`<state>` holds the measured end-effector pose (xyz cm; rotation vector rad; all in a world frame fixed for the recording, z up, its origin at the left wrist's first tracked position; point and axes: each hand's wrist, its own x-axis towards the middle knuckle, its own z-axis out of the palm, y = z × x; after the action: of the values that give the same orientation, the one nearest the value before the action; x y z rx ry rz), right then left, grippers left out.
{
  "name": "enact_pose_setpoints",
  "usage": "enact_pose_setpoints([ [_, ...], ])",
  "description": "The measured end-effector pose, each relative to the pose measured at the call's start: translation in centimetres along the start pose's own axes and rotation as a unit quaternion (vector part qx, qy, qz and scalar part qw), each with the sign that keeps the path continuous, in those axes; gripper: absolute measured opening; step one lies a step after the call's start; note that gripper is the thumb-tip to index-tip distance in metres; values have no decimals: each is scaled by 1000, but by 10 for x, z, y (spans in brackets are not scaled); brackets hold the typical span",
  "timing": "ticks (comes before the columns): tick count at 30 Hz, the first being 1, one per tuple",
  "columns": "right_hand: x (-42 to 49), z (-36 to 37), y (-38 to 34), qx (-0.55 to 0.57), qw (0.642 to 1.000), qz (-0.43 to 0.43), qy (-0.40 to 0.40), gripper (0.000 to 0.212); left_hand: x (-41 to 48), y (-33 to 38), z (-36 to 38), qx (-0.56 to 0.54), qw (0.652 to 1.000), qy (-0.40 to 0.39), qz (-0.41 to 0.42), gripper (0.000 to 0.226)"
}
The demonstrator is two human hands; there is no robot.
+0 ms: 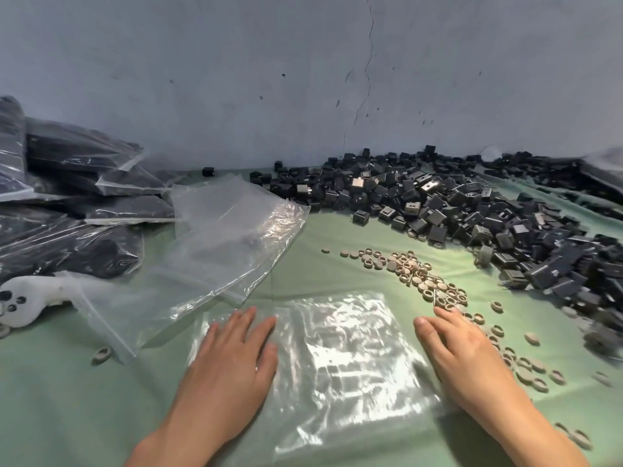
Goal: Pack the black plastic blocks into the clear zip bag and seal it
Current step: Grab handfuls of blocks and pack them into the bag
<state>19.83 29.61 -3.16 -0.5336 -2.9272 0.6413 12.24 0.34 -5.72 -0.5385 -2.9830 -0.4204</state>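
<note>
Now my left grip (236, 348) and right grip (465, 352) lie flat on the clear zip bag's (347, 358) sides, holding nothing; black blocks (472, 210) piled beyond. Risk: slick film slips, or beige rings (421, 274) get swept in.

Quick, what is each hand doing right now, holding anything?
Left hand: open, flat on the clear zip bag, gripping nothing.
Right hand: open, flat at the bag's right edge, gripping nothing.

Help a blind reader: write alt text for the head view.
Left hand and right hand lie flat along a clear zip bag on a green table. Black blocks heap at right, filled bags at left.
</note>
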Motion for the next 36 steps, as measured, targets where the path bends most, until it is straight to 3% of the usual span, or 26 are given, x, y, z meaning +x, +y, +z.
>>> enact_pose_setpoints([
  [3, -9, -4, -7, 8, 1000, -5, -12, 77, 6, -7, -3, -6, 999, 13, -48, 51],
  [6, -11, -2, -11, 35, 999, -17, -32, 41, 8, -7, -3, -12, 998, 9, -65, 51],
  [11, -6, -1, -20, 239, 970, -24, -24, 4, 8, -4, -4, -18, 998, 15, -64, 49],
  [14, -6, -9, -17, 302, 949, 21, -85, 15, 7, -5, -5, -16, 998, 23, -59, 48],
  [16, -8, -11, -12, 225, 968, 31, -104, 24, 6, -5, -4, -20, 998, 23, -52, 48],
  [19, -5, -13, -13, 62, 998, 2, 19, 30, 6, -6, -3, -19, 999, 10, -42, 51],
  [22, 1, -15, -40, 136, 980, -82, 119, 38, 2, -4, 0, -2, 1000, -6, -11, 53],
  [24, -1, -1, -68, 172, 969, -150, 90, 44, -3, 1, 3, -1, 1000, -8, 13, 54],
  [27, -3, 42, -95, 37, 974, -224, 10, 58, -5, 5, 5, 12, 999, -3, 34, 54],
  [30, 9, 63, -86, -67, 976, -197, -64, 62, -5, 1, 3, 10, 999, -5, 33, 56],
  [36, 38, 44, -30, -119, 989, -62, -54, 72, -7, 0, 2, 7, 999, -17, 31, 64],
])
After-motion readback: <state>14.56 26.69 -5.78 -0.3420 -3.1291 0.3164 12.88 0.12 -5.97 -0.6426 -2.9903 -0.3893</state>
